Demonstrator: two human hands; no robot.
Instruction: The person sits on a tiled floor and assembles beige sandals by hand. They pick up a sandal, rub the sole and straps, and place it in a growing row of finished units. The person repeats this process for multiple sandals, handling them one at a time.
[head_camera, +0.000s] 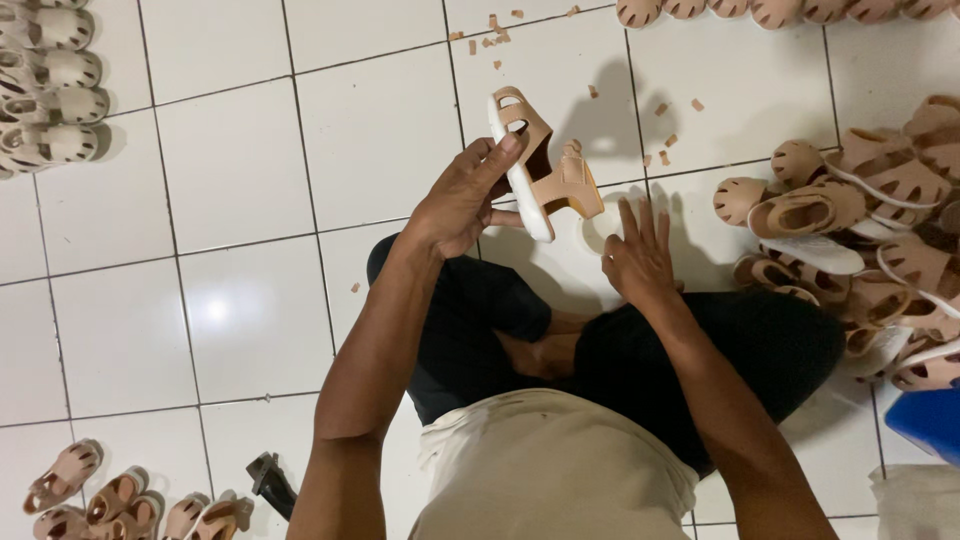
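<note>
White tiled floor (250, 190), sandal heap (870, 230) at my right. Left hand (462, 200) fingers clamped on tan sandal (545, 165), held up for inspection. Right hand (640, 255) just beside, fingers spread, empty. Next move, I judge: steady regrip.

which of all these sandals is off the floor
The tan strappy sandal with the white sole, gripped by the left hand; every other sandal lies on the white tile floor.

Bright overhead light falls on the glossy white tiled floor (250, 200), leaving a soft glare patch at lower left. The small tan strapped sandal with a white sole (540, 170) casts a grey shadow up and rightward. Focus is sharp centrally; the edges bend slightly and soften.
</note>
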